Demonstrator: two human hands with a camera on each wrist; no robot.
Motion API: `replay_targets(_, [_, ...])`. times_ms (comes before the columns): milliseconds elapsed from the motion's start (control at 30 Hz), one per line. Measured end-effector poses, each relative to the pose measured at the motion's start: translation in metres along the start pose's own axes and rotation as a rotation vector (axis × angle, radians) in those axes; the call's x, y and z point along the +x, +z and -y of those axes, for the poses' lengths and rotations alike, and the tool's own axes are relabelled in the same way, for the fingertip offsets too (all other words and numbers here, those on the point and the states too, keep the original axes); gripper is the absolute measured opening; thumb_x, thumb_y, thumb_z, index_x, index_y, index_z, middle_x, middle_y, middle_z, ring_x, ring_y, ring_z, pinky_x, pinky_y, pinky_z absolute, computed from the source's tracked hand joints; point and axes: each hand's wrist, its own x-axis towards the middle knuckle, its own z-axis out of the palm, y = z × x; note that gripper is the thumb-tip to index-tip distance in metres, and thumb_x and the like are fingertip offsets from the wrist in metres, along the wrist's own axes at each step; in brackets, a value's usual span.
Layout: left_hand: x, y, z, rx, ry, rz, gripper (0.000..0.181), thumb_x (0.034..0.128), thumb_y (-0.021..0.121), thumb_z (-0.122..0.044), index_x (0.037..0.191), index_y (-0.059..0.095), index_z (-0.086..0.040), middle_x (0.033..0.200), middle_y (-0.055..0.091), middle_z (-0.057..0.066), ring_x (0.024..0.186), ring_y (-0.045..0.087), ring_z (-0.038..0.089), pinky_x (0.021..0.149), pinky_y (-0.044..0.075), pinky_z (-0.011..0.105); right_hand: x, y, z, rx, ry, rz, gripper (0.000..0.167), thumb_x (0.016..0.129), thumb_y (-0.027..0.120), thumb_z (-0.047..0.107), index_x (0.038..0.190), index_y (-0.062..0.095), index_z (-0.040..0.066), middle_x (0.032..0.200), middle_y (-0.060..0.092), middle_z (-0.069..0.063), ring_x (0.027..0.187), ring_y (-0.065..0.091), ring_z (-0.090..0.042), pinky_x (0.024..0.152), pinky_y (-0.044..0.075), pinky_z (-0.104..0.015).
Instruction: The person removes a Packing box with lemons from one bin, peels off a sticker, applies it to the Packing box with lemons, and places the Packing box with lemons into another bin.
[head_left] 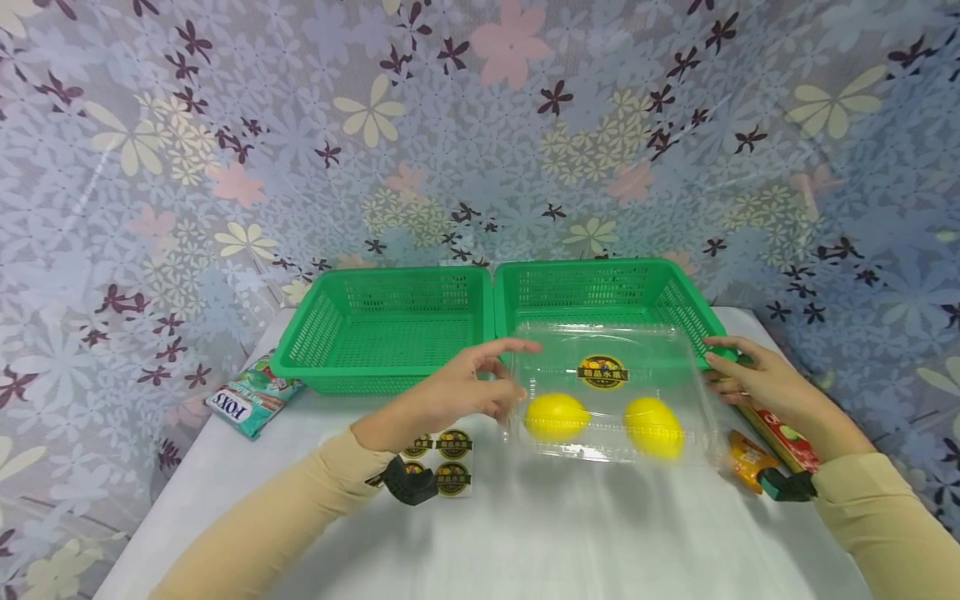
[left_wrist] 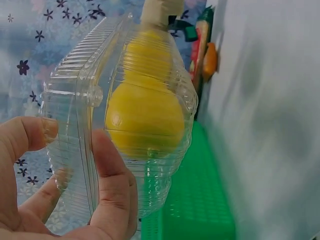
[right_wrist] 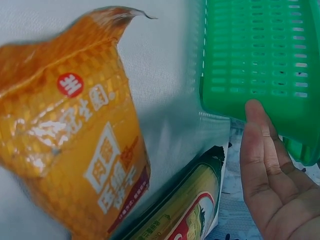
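A clear plastic clamshell box [head_left: 645,342] hangs above the table with two yellow lemons [head_left: 557,417] inside. Its lid bears a round black and gold sticker [head_left: 603,372]. My left hand [head_left: 468,383] holds the box's left end; in the left wrist view its fingers [left_wrist: 111,175] pinch the box [left_wrist: 75,150] from both sides of the rim. Beside the box's right end is my right hand [head_left: 772,387]. In the right wrist view its fingers [right_wrist: 254,155] look straight, in front of a green basket, with no box visible there.
Two green baskets [head_left: 307,373] stand side by side at the table's back. A sticker sheet [head_left: 463,462] lies under the left forearm. A FOX'S candy bag [head_left: 255,395] is at left; an orange snack packet [head_left: 748,460] and a long red and green package [head_left: 791,442] lie at right.
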Motion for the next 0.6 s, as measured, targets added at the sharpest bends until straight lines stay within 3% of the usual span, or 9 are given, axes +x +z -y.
replay_targets(300, [0.005,-0.01,-0.012,0.006,0.001,-0.042,0.066,0.099,0.066,-0.007,0.159,0.052,-0.03,0.123,0.058,0.017,0.074,0.065,0.023,0.078,0.063,0.039,0.001,0.0,-0.002,0.003,0.003,-0.006,0.078,0.115,0.045,0.047,0.17,0.017,-0.001,0.158,0.042,-0.042,0.098,0.074,0.0,0.092,0.065,-0.034])
replay_targets(600, [0.012,-0.019,-0.017,-0.046,-0.008,-0.09,0.062,0.1014,0.067,-0.006,0.158,0.054,-0.03,0.123,0.057,0.016,0.08,0.064,0.023,0.079,0.061,0.035,0.001,-0.001,-0.002,-0.002,-0.007,0.005,0.079,0.115,0.046,0.048,0.171,0.016,0.0,0.153,0.049,-0.041,0.105,0.077,-0.009,0.093,0.065,-0.036])
